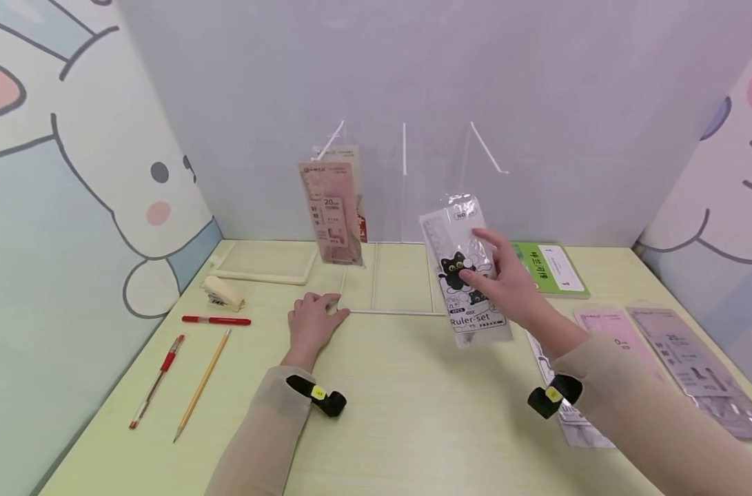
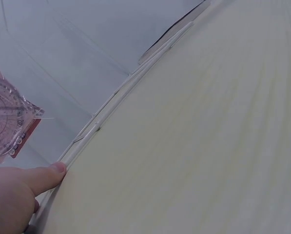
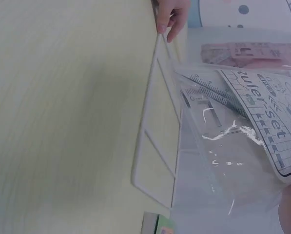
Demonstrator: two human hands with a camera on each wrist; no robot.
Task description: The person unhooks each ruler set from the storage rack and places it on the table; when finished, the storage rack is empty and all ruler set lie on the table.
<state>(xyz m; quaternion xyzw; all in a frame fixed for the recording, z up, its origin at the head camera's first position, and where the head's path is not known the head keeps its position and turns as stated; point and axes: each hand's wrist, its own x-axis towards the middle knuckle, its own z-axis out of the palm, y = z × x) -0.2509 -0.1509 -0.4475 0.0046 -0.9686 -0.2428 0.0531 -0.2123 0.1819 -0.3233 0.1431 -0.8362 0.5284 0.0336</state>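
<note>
My right hand point(image 1: 504, 279) holds a ruler set point(image 1: 456, 275) in a clear packet with a black cat printed on it, thumb in front. It is raised before the white wire rack point(image 1: 388, 312), below the middle and right hooks. In the right wrist view, rulers show through the packet point(image 3: 223, 112). My left hand point(image 1: 313, 320) rests at the rack's front left corner; the left wrist view shows the thumb point(image 2: 48, 178) against the wire, other fingers mostly hidden. From the left hook point(image 1: 331, 140) hang pink ruler packets point(image 1: 329, 213).
Right: a green book point(image 1: 552, 269), a pink packet point(image 1: 617, 337), a grey-purple packet point(image 1: 698, 372) and another ruler set point(image 1: 577, 424) partly under my arm. Left: a cream frame point(image 1: 264, 262), stapler point(image 1: 223, 293), red pens point(image 1: 216, 320) and a pencil point(image 1: 202, 386).
</note>
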